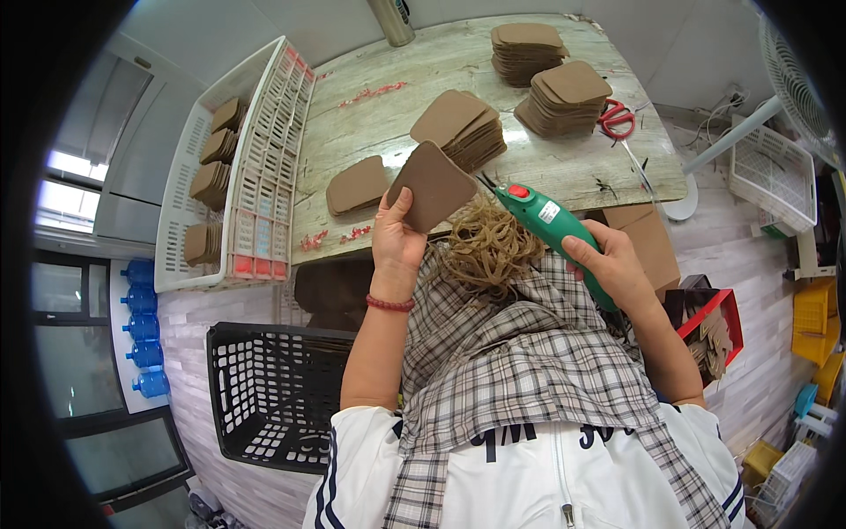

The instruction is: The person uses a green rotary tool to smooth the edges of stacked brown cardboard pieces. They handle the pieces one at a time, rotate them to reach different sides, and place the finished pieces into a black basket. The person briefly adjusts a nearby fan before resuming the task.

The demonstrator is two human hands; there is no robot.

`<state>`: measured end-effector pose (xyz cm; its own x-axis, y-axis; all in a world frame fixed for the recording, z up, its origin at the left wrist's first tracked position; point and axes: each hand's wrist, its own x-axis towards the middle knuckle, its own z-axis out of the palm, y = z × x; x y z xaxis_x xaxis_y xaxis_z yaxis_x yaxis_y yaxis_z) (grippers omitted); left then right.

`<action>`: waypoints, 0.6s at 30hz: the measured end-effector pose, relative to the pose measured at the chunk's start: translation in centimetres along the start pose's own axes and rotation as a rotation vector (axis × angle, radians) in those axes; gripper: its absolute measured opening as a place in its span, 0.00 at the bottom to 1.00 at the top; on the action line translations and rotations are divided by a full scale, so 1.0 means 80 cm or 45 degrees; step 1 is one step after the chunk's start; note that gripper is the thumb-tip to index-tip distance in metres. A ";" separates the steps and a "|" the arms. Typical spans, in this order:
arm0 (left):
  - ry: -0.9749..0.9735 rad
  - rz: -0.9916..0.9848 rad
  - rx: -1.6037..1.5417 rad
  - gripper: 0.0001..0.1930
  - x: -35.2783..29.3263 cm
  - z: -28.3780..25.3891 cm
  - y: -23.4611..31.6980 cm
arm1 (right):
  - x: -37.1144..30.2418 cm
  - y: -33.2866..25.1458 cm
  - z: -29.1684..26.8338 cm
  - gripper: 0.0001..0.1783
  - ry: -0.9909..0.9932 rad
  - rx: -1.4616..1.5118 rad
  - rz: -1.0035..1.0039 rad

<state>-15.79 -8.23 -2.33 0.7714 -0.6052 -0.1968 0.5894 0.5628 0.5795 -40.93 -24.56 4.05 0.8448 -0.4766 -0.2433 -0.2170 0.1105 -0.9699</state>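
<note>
Left hand [398,236], near centre of frame: clamped on brown pad [432,187] at lower-left corner, thumb on face. Pad upper centre, tip of green tool [548,222] just beside right edge; contact unclear. Right hand [611,264], right of centre: closed round tool's body.

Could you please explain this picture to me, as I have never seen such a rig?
There is no robot: a person works with bare hands. The picture comes from a wide fisheye camera worn on their head, looking down, so straight edges bend. The left hand holds a brown pad; the right hand grips a green handheld tool. On the table lie stacks of similar pads and scissors. Tangled brown strips rest on the lap.
</note>
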 end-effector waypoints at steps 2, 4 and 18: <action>0.002 0.024 0.013 0.09 0.000 0.000 -0.002 | 0.000 -0.001 0.003 0.18 -0.012 0.005 -0.011; -0.016 0.042 0.038 0.09 0.002 0.001 -0.006 | -0.001 -0.003 0.004 0.18 -0.003 -0.007 -0.013; 0.346 0.310 1.155 0.10 0.122 -0.103 0.148 | -0.008 0.009 -0.015 0.17 0.253 -0.069 0.003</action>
<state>0.72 -2.86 -3.92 0.9435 -0.3155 -0.1010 0.0861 -0.0608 0.9944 -42.21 -25.19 3.50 0.7324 -0.6396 -0.2334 -0.2490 0.0675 -0.9662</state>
